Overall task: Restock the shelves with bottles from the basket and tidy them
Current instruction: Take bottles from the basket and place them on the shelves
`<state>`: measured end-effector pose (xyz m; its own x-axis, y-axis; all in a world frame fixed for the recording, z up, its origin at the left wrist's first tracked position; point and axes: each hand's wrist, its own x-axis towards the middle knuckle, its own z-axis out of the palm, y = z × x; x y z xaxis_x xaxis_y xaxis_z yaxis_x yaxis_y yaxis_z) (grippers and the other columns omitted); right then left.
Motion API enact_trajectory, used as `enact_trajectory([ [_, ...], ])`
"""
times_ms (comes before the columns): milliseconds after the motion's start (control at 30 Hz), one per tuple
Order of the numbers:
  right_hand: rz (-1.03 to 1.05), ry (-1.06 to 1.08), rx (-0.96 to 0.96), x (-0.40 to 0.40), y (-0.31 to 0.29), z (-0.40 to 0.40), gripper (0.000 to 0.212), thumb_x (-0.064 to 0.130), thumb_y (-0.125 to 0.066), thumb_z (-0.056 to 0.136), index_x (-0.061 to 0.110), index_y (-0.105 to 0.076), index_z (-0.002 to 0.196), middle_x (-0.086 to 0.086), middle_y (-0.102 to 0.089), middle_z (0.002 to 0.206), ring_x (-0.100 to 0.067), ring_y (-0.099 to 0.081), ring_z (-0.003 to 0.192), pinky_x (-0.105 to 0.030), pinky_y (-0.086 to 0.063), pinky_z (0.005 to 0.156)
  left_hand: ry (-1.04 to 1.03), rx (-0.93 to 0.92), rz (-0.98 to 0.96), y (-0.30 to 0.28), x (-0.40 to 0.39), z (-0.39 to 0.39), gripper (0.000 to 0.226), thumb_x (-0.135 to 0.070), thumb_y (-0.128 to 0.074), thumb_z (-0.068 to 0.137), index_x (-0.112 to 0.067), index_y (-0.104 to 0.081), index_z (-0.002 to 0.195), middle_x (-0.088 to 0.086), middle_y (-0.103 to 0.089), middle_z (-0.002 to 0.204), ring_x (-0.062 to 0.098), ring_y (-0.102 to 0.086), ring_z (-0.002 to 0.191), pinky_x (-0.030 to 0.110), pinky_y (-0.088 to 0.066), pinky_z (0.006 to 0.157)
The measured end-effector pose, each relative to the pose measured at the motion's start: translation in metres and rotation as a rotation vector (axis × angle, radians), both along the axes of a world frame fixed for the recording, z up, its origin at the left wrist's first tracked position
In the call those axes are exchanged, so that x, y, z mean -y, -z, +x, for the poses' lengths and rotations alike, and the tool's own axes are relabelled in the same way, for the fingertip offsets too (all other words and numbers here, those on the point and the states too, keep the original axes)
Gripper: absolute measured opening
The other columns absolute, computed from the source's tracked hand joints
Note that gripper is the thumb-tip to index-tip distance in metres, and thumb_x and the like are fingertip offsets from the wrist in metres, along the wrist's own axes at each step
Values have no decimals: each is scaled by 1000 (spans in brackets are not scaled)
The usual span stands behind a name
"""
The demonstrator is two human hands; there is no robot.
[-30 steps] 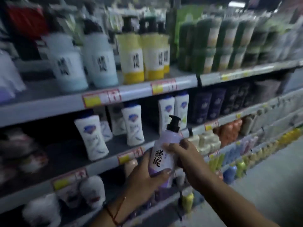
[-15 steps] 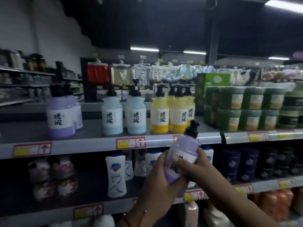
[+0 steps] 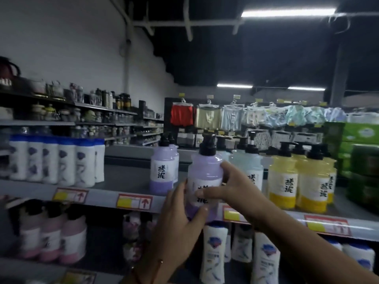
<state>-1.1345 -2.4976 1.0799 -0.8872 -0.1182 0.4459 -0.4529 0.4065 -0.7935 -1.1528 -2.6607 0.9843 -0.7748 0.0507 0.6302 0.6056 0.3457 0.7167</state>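
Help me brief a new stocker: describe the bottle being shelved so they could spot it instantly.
Look at the top shelf with its row of black-capped pump bottles. At its front edge, between the standing purple bottles and the pale blue bottles, is the held purple bottle. It alone is gripped by the left hand and right hand.

Bare shelf (image 3: pixel 127 177) lies open between the white bottles (image 3: pixel 59 160) and the purple bottles (image 3: pixel 163 169) on the top tier. Rightward, blue bottles (image 3: pixel 249 167) and yellow bottles (image 3: pixel 297 177) crowd the shelf front.
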Motion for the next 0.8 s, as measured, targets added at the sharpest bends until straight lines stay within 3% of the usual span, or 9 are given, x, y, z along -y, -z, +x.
enact_trajectory([
  [133, 53, 73, -43, 39, -22, -47, 59, 23, -93, 63, 29, -65, 115, 3, -76, 106, -18, -73, 98, -49, -60, 90, 33, 29, 37, -11, 31, -42, 88, -76, -56, 72, -61, -17, 149, -24, -40, 150, 1, -46, 134, 39, -47, 108],
  [233, 80, 143, -28, 49, -33, -75, 57, 8, -91, 68, 28, -63, 113, 3, -74, 104, -16, -71, 99, -47, -60, 92, 83, 31, 17, -19, 34, -70, 88, -74, -59, 80, -57, -13, 153, -24, -37, 155, 3, -41, 141, 41, -45, 110],
  [333, 98, 201, -1, 56, -33, -95, 62, 2, -89, 67, 24, -62, 118, 3, -72, 106, -15, -69, 99, -45, -60, 90, 117, 78, -5, -21, 22, -87, 85, -58, -68, 83, -51, -19, 152, -23, -43, 149, 4, -46, 135, 40, -47, 108],
  [433, 5, 239, 99, 59, -22, -111, 71, -4, -88, 67, 17, -58, 128, -2, -69, 108, -19, -68, 98, -43, -61, 89, 72, 178, -17, -24, 9, -103, 82, -45, -75, 79, -32, -30, 147, -13, -51, 139, 13, -53, 127, 32, -48, 100],
  [533, -138, 215, 153, 61, -16, -119, 66, -11, -81, 70, 14, -57, 126, -7, -70, 105, -24, -69, 93, -40, -60, 83, 24, 236, -87, -32, 4, -115, 81, -41, -73, 73, -23, -32, 140, -11, -53, 129, 17, -57, 120, 30, -48, 94],
  [600, -238, 194, 171, 66, -16, -126, 63, -12, -73, 72, 12, -56, 128, -10, -70, 101, -26, -68, 90, -39, -59, 76, 10, 266, -118, -37, 1, -119, 88, -42, -73, 69, -18, -30, 143, -4, -55, 135, 20, -57, 120, 34, -49, 97],
  [700, -353, 226, 215, 75, -12, -141, 67, 2, -63, 59, 13, -58, 124, -12, -67, 93, -31, -64, 85, -40, -52, 66, 5, 276, -202, -40, -1, -122, 92, -45, -70, 70, -9, -29, 145, 6, -53, 141, 26, -55, 125, 41, -47, 104],
  [800, -458, 239, 214, 78, -5, -153, 45, 1, -55, 68, 13, -61, 112, -15, -65, 83, -29, -61, 71, -39, -48, 60, 23, 280, -288, -43, 2, -121, 94, -42, -68, 78, -8, -23, 153, 13, -43, 149, 29, -45, 137, 40, -40, 113],
])
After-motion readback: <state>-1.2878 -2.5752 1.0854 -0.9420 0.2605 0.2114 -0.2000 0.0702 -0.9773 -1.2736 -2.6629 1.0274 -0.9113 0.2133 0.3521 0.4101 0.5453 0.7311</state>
